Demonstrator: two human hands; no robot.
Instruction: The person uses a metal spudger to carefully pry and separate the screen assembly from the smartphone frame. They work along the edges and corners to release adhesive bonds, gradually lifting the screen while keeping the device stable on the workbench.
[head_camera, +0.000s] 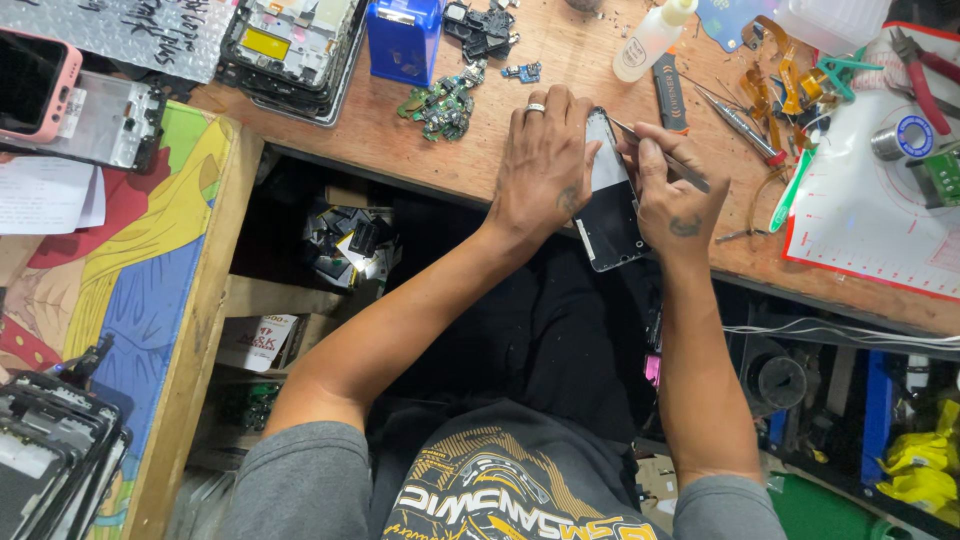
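A dismantled phone (607, 200) lies at the near edge of the wooden workbench (420, 160), its lower end sticking out over the edge. My left hand (542, 165), with a ring on one finger, lies flat on the phone's left side and holds it down. My right hand (672, 195) grips metal tweezers (640, 140) whose tips touch the phone's upper part.
Green circuit boards (442, 105), a blue box (403, 38), a white squeeze bottle (650, 40), a screwdriver (745, 125), orange flex cables (765, 85) and a white mat (880, 210) lie on the bench. Stacked phone frames (292, 50) sit at the back left. A colourful side table (130, 290) stands left.
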